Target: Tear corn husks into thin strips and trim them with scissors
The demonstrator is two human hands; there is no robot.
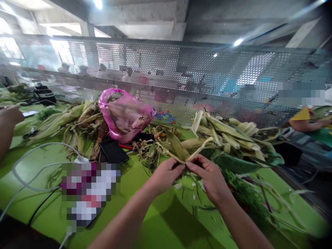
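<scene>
My left hand (164, 175) and my right hand (209, 176) meet over the green table (155, 221), thumbs and fingertips pinched together. Between them they grip a pale corn husk strip (201, 149), whose two ends stick up and outward in a V. The spot where the fingertips meet is partly covered by the fingers. Just behind the hands lie more loose corn husks (178, 143) and dry brown plant scraps (149, 152). A heap of corn husks (228, 136) fills a green basin (238, 164) beyond my right hand.
A pink plastic bag (116, 119) stands behind a black phone (114, 152). White cables (38, 143) loop across the left side. Husks (64, 121) and a black bottle (44, 93) are farther left, near another person's arm (7, 128). Feathery green stems (249, 193) lie right. A perforated metal screen (166, 69) borders the back.
</scene>
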